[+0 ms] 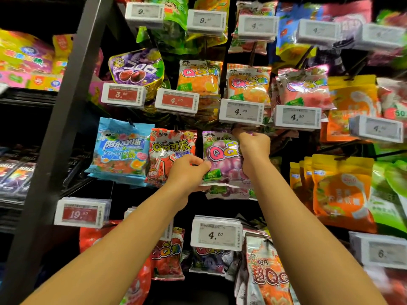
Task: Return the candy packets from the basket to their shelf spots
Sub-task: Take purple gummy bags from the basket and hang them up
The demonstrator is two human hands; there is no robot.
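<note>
Both hands are up at the candy rack. The left hand (189,170) pinches the lower left edge of a purple grape candy packet (222,159), fingers curled onto it. The right hand (253,146) grips the packet's top right corner, right under a white price tag (241,112) reading 4.20. Just left of the left hand hangs a red cola packet (169,155), and further left a blue one (121,150). More purple packets (229,192) peek out below the hands.

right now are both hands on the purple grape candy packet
Yes, the left hand pinches the purple grape candy packet at its lower left edge, and the right hand grips its upper right.
</note>
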